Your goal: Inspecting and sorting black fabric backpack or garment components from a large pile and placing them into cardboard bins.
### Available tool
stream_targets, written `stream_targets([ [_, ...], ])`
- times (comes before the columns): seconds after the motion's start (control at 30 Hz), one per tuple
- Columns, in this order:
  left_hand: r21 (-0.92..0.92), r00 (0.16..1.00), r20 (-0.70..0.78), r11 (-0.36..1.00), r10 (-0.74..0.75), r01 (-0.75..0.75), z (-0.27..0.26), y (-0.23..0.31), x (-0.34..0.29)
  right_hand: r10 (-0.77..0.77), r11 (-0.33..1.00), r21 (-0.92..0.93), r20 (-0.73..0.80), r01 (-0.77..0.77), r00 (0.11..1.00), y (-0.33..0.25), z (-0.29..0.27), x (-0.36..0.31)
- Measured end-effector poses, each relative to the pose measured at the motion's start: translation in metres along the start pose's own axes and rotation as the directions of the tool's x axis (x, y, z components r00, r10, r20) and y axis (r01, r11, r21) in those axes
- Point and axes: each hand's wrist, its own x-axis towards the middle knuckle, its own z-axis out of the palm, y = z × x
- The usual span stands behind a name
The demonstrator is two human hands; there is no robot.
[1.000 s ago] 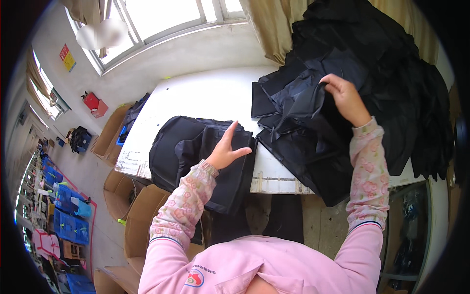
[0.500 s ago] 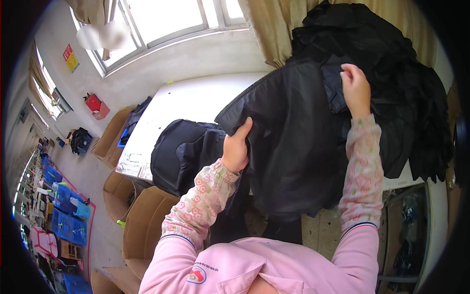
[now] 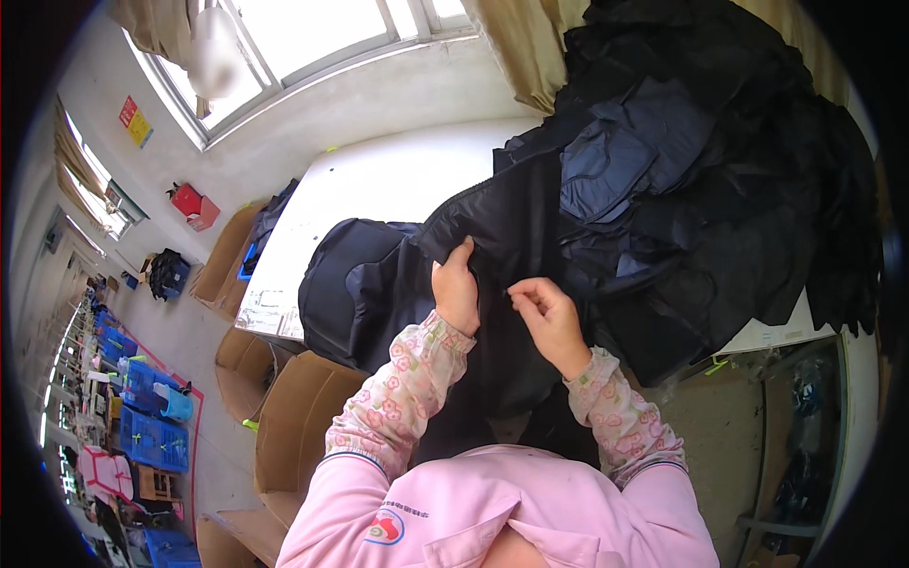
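White counter (image 3: 388,175) | pile (image 3: 331,284) left, heap (image 3: 729,199) right apparently undone | left hand (image 3: 456,292) grips piece (image 3: 511,216) | right hand (image 3: 551,324) pinched, hold unclear

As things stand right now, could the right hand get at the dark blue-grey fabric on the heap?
Probably yes: the dark blue-grey fabric lies exposed on the black heap, ahead of the right hand, with just black cloth between. Whether that hand holds anything is unclear.

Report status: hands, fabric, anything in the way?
Left hand gripping black fabric piece. Right hand over it, pinched, hold unclear. Dark cloth pile to right, not blocking hands.
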Motion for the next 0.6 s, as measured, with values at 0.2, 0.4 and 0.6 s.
stream_targets([
  [0.2,0.136,0.993,-0.115,0.990,-0.013,0.029,0.007,-0.006,-0.010,0.132,0.948,0.274,0.123,-0.161,0.984,0.009,0.023,-0.017],
  [0.4,0.034,0.993,-0.112,0.999,-0.036,0.040,0.008,0.003,-0.014,0.138,0.963,0.240,-0.055,-0.121,0.989,0.012,0.005,-0.013],
  [0.6,-0.207,0.989,-0.149,0.978,-0.019,-0.012,0.020,-0.011,-0.019,0.144,0.916,0.380,-0.011,-0.129,0.989,0.012,0.015,-0.007],
])
